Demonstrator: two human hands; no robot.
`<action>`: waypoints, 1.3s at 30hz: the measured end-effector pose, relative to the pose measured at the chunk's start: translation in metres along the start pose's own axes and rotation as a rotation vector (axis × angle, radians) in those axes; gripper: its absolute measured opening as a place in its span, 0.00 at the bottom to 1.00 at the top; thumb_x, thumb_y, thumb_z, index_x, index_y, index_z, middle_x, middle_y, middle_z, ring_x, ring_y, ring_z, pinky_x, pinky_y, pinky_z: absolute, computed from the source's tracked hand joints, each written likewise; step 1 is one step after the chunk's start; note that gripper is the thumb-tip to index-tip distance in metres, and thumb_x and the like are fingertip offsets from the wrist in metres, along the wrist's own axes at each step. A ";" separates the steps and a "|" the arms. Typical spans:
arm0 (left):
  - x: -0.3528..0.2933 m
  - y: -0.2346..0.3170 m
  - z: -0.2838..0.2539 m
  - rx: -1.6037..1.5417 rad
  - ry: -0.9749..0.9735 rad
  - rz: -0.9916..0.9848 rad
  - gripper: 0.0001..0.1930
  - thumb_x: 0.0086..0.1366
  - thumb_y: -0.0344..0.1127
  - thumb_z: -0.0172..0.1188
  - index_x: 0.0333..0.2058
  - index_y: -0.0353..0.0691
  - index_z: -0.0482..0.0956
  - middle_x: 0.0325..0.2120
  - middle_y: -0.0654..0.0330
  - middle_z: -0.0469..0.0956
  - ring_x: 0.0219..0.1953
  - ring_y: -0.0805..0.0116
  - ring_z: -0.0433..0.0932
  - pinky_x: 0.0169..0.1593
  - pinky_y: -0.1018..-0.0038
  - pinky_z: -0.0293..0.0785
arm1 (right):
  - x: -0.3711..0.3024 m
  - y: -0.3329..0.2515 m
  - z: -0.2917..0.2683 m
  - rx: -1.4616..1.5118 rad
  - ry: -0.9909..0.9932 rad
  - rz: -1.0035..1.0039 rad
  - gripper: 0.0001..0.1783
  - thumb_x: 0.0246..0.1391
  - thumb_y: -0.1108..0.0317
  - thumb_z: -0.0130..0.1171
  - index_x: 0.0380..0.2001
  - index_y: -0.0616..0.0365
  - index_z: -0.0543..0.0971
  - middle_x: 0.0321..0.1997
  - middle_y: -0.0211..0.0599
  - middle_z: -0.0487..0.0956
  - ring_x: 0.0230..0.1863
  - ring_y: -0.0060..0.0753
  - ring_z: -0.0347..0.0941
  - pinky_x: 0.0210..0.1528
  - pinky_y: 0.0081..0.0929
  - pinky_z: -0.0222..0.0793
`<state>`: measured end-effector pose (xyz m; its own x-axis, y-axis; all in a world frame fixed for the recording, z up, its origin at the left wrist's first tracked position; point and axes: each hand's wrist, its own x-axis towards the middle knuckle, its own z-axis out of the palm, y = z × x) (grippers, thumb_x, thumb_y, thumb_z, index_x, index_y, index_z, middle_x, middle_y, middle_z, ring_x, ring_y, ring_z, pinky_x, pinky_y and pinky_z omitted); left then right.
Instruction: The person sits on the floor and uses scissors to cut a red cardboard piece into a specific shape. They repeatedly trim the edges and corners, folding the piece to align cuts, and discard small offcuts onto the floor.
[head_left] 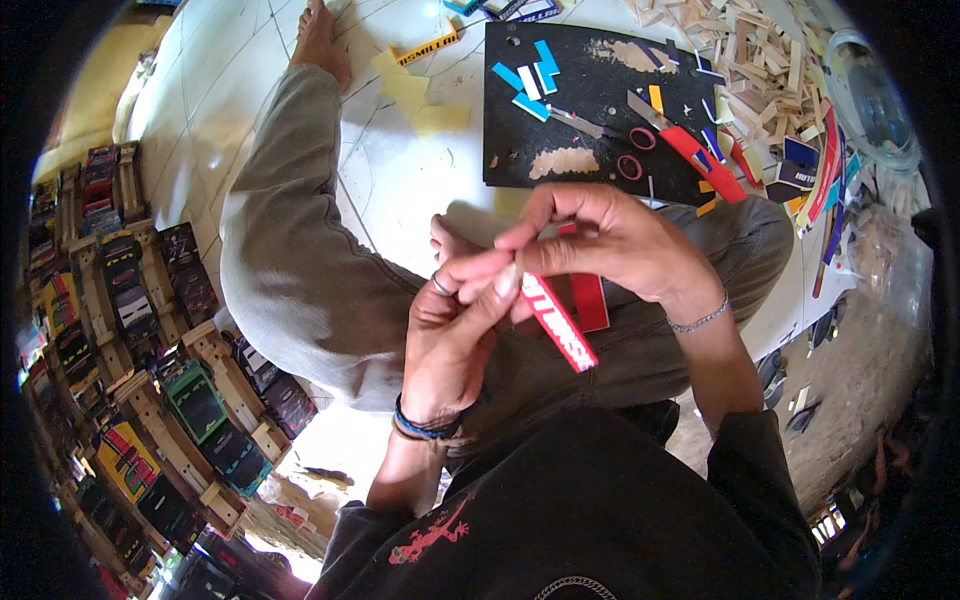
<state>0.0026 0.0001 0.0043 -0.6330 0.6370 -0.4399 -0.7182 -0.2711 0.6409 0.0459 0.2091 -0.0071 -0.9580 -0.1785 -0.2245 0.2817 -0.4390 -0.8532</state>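
Observation:
Both hands meet in the middle of the head view, over my lap. My left hand [455, 320] and my right hand [600, 240] pinch the same red sticker strip [560, 325] with white lettering. The strip hangs down and to the right from my fingertips. A red backing piece [590, 300] shows just behind it. My left hand wears a ring and a blue wristband; my right wrist carries a thin chain bracelet.
A black cutting mat [590, 110] lies ahead with red-handled scissors [640, 135], a red knife [700, 155] and blue, white and orange sticker scraps. Small wood pieces [750, 50] pile at the back right. Rows of small wooden model trucks [150, 340] line the left.

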 end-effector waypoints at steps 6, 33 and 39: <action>-0.001 -0.001 -0.002 0.060 -0.095 -0.002 0.09 0.70 0.22 0.57 0.47 0.35 0.79 0.43 0.55 0.83 0.45 0.70 0.82 0.51 0.71 0.82 | -0.019 0.002 0.008 -0.069 0.038 -0.108 0.09 0.62 0.75 0.62 0.45 0.62 0.78 0.47 0.35 0.82 0.51 0.23 0.78 0.52 0.23 0.76; 0.021 -0.024 0.039 0.903 0.011 0.351 0.30 0.59 0.21 0.71 0.57 0.38 0.66 0.43 0.55 0.84 0.41 0.70 0.84 0.47 0.75 0.79 | -0.056 0.033 -0.023 -0.607 0.477 -0.571 0.22 0.51 0.73 0.70 0.51 0.54 0.82 0.54 0.39 0.78 0.58 0.38 0.74 0.56 0.34 0.72; 0.018 -0.014 0.040 1.191 -0.205 0.392 0.30 0.59 0.27 0.72 0.56 0.39 0.64 0.42 0.51 0.86 0.42 0.63 0.87 0.48 0.73 0.80 | -0.071 0.025 -0.034 -0.667 0.338 -0.550 0.20 0.54 0.71 0.67 0.51 0.47 0.83 0.58 0.40 0.72 0.60 0.42 0.72 0.59 0.36 0.70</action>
<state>0.0128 0.0441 0.0125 -0.6107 0.7898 -0.0567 0.2773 0.2804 0.9190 0.1192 0.2408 -0.0286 -0.9419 0.2165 0.2567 -0.2061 0.2307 -0.9509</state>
